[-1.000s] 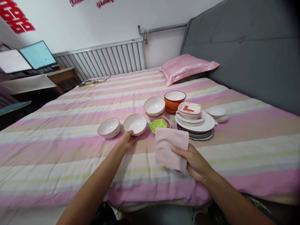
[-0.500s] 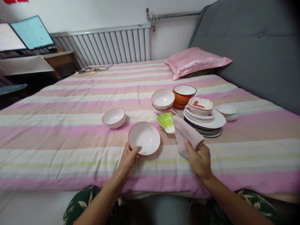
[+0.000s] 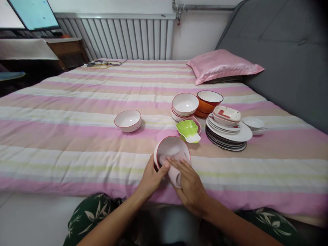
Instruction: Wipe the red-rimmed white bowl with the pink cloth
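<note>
A white bowl with a red rim (image 3: 172, 145) is tilted toward me above the near part of the bed. My left hand (image 3: 153, 175) grips its left side, thumb over the rim. Inside the bowl, a pale pink cloth (image 3: 175, 176) is pressed against the wall by my right hand (image 3: 189, 186), whose fingers lie over it. Just beyond stands a green leaf-shaped dish (image 3: 188, 130), on or against a pink bowl (image 3: 197, 123). Another red-rimmed white bowl (image 3: 128, 121) sits apart to the left.
Behind the leaf dish are stacked white bowls (image 3: 185, 104) and orange bowls (image 3: 205, 106). To the right stand a stack of plates (image 3: 228, 136) topped by rectangular dishes (image 3: 227, 114), and small white dishes (image 3: 253, 123). A pink pillow (image 3: 225, 65) lies near the grey headboard (image 3: 279, 54).
The bowl has moved right and tipped toward me in my left hand. My right hand has brought the cloth from beside the plates into the bowl. The view has shifted slightly.
</note>
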